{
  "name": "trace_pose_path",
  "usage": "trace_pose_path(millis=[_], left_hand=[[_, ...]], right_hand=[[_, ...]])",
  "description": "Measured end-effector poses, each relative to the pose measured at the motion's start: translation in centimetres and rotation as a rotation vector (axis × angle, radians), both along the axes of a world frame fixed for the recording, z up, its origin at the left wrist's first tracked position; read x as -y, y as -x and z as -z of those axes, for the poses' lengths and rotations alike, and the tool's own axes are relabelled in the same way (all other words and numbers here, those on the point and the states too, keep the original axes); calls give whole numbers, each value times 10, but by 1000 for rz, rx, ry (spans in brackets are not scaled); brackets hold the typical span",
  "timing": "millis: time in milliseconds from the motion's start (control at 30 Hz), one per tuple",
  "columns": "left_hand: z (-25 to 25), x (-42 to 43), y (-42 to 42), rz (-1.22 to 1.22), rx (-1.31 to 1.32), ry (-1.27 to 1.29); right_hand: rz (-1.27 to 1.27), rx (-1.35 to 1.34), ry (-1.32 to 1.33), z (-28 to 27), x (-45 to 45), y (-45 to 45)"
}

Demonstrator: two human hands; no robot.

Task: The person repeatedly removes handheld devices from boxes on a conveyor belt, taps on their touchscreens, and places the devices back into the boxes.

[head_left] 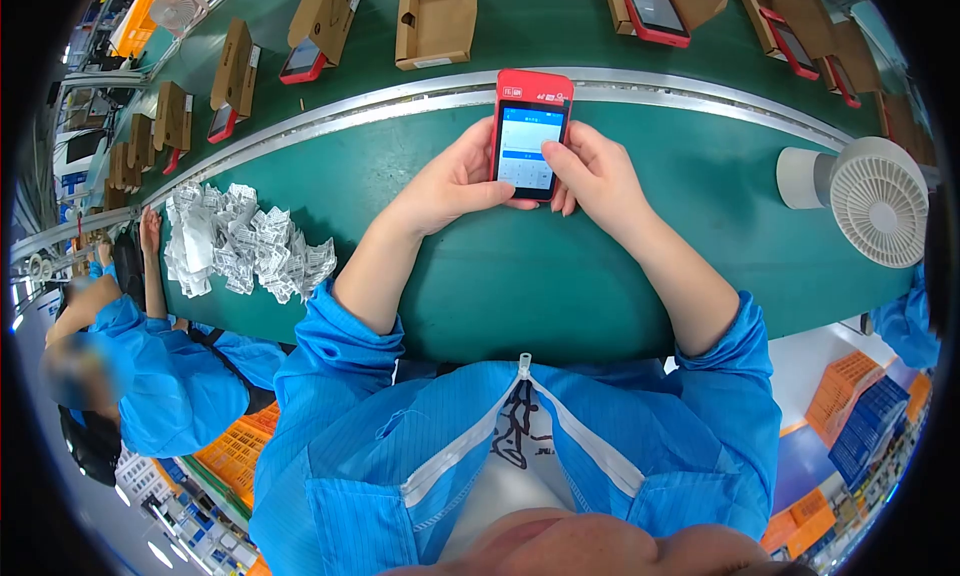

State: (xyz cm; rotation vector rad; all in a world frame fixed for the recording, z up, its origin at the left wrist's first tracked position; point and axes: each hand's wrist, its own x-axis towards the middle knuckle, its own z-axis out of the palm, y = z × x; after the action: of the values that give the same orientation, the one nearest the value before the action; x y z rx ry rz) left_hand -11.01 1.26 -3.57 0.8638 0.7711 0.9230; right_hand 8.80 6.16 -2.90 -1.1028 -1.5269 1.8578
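A red handheld payment terminal [537,84] is held upright above the green table, its lit screen showing a blue and white page with a keypad. My left hand [462,181] is wrapped round its left side, thumb on the lower screen edge. On the right side, my right hand [592,171] also grips the terminal, and its thumb lies over the right part of the screen. The fingers behind the terminal are mostly hidden.
Crumpled printed paper slips [240,241] lie in a heap at left. A white fan [875,201] stands at right. Beyond a metal rail, a green belt [375,76] carries open cardboard boxes [436,21] and red terminals [655,11]. A co-worker [180,376] sits at left.
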Motion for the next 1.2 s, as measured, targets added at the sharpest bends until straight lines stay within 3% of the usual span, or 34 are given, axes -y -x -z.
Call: trace_pose_path(millis=[1200], left_hand=[[-6,0,-10,35,12,-44]], right_hand=[[59,0,-29,4,2,-4]])
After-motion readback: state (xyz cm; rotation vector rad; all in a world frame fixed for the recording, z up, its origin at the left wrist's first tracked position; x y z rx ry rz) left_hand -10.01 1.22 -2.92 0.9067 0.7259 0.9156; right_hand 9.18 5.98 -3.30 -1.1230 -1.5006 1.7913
